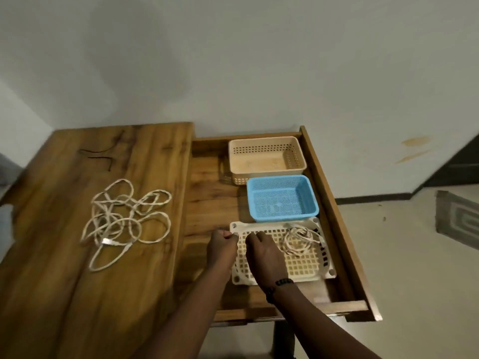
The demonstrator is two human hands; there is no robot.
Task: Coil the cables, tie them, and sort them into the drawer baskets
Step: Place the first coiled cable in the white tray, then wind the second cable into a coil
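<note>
Basically both hands, left hand and right hand, pinch the white basket near-left rim, probably straightening it, coiled cable already inside.

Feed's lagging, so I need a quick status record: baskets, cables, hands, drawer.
drawer: open
beige basket: empty, farthest
blue basket: empty, middle
white basket: nearest, holds coiled cable
loose cables: tangled on desk, uncoiled
left hand: at white basket's left rim, fingers curled
right hand: over white basket; grip unclear
</note>
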